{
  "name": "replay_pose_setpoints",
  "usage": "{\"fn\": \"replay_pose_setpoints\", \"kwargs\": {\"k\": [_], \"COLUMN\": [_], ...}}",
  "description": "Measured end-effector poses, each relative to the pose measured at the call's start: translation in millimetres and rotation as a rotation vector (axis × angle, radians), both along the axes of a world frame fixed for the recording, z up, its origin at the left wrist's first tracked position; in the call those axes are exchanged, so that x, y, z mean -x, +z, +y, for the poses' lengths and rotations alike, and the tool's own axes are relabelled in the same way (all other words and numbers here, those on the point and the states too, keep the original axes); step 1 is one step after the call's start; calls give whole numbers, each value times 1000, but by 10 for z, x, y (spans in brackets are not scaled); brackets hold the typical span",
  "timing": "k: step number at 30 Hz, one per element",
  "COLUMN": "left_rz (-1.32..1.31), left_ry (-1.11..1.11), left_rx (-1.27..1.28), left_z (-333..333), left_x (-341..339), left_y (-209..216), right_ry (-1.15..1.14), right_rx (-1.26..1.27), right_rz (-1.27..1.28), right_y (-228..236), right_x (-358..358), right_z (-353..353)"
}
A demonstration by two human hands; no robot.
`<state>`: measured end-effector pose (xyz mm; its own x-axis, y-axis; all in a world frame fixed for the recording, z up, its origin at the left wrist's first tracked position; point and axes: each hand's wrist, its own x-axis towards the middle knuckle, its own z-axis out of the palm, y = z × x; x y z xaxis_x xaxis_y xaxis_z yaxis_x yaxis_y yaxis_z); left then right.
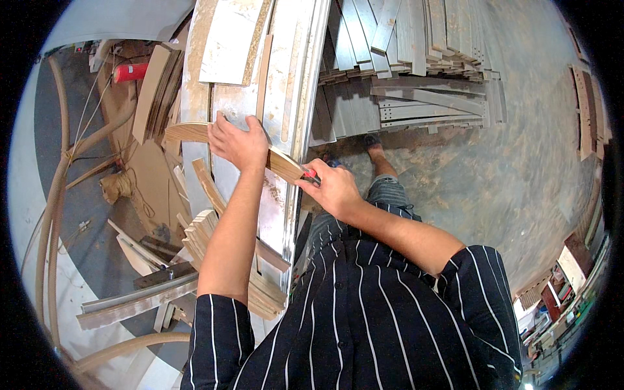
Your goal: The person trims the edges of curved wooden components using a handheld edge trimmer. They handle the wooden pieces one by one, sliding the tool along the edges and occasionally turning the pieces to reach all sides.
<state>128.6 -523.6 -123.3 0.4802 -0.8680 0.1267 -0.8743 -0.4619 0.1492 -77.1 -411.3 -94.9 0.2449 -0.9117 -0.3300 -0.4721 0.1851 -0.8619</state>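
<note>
A curved strip of wood point(285, 164) lies across the long metal work table point(231, 103), its right end reaching past the table's right edge. My left hand point(240, 144) is closed over the middle of this strip, with the fingers on its far side. At the strip's right end, my right hand point(333, 190) grips a small red and black tool point(311, 174). That tool touches or nearly touches the wood's end; my fingers cover most of it, so its kind does not show.
Several curved wood pieces point(207, 227) are stacked at the table's near left. A pale board point(231, 42) and a thin strip point(264, 78) lie farther up the table. Grey slats point(422, 97) are piled beyond its right side. Leftward are hoses point(55, 195) and a red cylinder point(130, 72).
</note>
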Motion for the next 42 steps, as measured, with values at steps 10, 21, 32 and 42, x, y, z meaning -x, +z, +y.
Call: {"fn": "replay_pose_setpoints", "kwargs": {"k": [10,21,32,42], "left_rz": [-14,-23,-48,-74], "left_ry": [-18,12,17,-4], "left_rx": [4,-18,21,25], "left_z": [19,-3,-28,-3], "left_x": [-38,30,14,0], "left_y": [-49,1,-35,-39], "right_ry": [-15,-59,244,313], "right_rx": [18,71,248,88], "right_rz": [-36,37,281,290], "right_y": [-49,-47,150,136], "right_x": [-11,305,130,102], "right_z": [28,-10,58,-7]}}
